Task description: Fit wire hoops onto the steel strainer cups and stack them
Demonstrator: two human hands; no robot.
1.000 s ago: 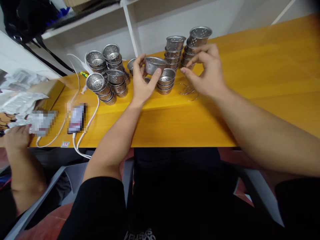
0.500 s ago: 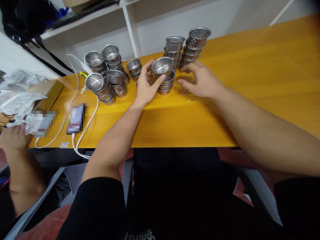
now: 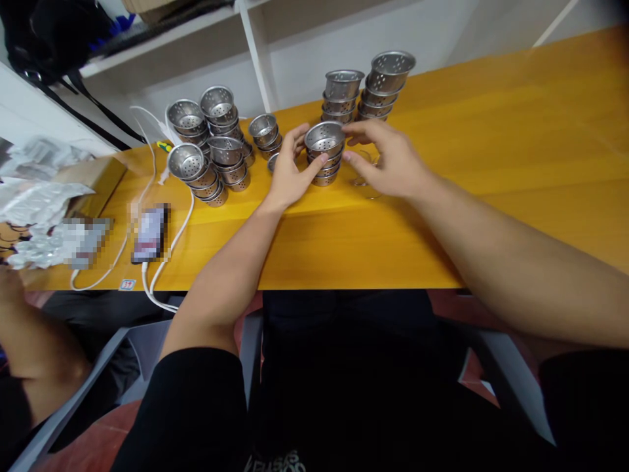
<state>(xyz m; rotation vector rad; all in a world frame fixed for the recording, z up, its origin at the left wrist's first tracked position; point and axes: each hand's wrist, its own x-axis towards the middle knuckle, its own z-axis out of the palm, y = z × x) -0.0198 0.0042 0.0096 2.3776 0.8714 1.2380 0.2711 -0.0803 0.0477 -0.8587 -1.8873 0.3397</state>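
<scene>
A small perforated steel cup (image 3: pixel 324 136) tops a short stack of like cups (image 3: pixel 325 172) on the orange table (image 3: pixel 442 216). My left hand (image 3: pixel 289 172) curls round the stack's left side, thumb and fingers on the top cup. To the stack's right is my right hand (image 3: pixel 388 160), fingertips touching the top cup's rim, fingers bent but apart. Thin wire pieces (image 3: pixel 368 187) lie under the right hand, partly hidden.
More stacks of steel cups stand at the back (image 3: pixel 378 88) and to the left (image 3: pixel 206 147). A phone (image 3: pixel 149 233) with white cables (image 3: pixel 167 262) lies left. Crumpled foil wrapping (image 3: pixel 39 203) and another person's arm (image 3: pixel 24 341) are at the far left. White shelving (image 3: pixel 255 46) stands behind.
My left hand has lowered the cup it held onto the short stack. The right hand came down and left to the cup's rim. The other person's hand dropped from the table edge.
</scene>
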